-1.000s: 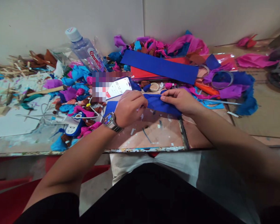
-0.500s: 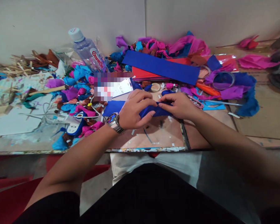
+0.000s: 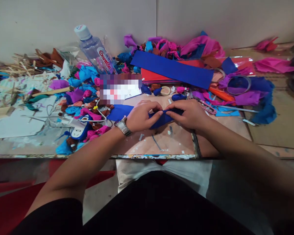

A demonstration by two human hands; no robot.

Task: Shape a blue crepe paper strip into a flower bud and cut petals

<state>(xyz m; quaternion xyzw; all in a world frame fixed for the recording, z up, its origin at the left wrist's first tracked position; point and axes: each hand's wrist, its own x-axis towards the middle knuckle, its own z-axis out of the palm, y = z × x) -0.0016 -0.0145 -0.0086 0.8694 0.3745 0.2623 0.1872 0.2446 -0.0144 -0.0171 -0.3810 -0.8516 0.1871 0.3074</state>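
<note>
A dark blue crepe paper strip (image 3: 159, 123) lies across the bench in front of me, partly covered by my hands. My left hand (image 3: 143, 115), with a metal-band watch (image 3: 122, 126) on its wrist, pinches the strip's upper edge between thumb and fingers. Close beside it, my right hand (image 3: 191, 113) pinches the same edge, thumb toward the left hand's fingertips. The strip's left end sticks out past the left wrist. A second, wider blue strip (image 3: 171, 69) lies flat beyond my hands on red sheets (image 3: 154, 75).
A phone (image 3: 133, 90), partly blurred out, lies behind my left hand near a clear bottle (image 3: 95, 50). Crumpled coloured paper pieces (image 3: 88, 76) and a blue-white power strip (image 3: 80, 131) crowd the left. Pink scissors (image 3: 208, 107), an orange cutter (image 3: 221, 95) and a tape roll (image 3: 238, 85) are at right.
My left hand has gone from spread fingers over the strip to a pinch on its edge beside the right hand. The right hand still pinches the strip. The view has shifted slightly.
</note>
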